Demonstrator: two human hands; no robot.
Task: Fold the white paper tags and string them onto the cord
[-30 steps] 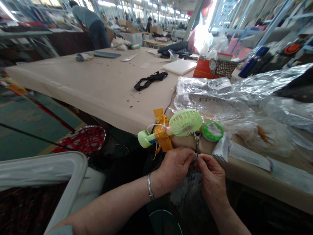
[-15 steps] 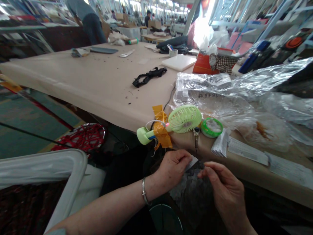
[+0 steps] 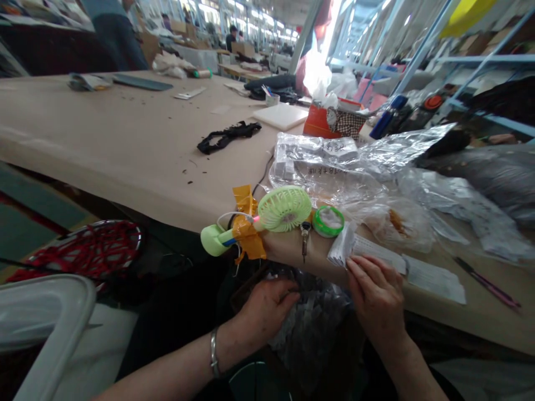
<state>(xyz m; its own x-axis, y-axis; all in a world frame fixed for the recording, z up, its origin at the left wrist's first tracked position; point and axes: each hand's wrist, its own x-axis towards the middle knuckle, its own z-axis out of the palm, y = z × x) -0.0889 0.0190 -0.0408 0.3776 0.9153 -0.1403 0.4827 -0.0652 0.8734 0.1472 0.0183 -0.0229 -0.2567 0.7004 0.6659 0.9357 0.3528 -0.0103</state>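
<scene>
My right hand (image 3: 376,292) is at the table's front edge, its fingertips pinched at the corner of a fanned stack of white paper labels (image 3: 340,245). Lower and to the left, my left hand (image 3: 270,306) has thumb and fingers pressed together; whatever is between them is hidden. Beneath and between both hands lies a heap of greyish, see-through scraps (image 3: 313,323), dim and partly blurred. A soldering-iron-like tool with a thin metal tip (image 3: 305,242) hangs over the edge, beside a green round tub with white stuff inside (image 3: 329,221).
A light green handheld fan (image 3: 284,209) is fixed to the edge with orange tape (image 3: 249,236). Printed paper strips (image 3: 434,277), pink-handled scissors (image 3: 487,284) and clear plastic bags (image 3: 326,167) lie rightward. A black strap (image 3: 228,137) rests mid-table. A white bin (image 3: 79,301) stands left.
My right hand has moved from beside my left hand up to the stack of labels. My left hand has dropped lower, and the white slip near its fingers no longer shows. The view has swung right.
</scene>
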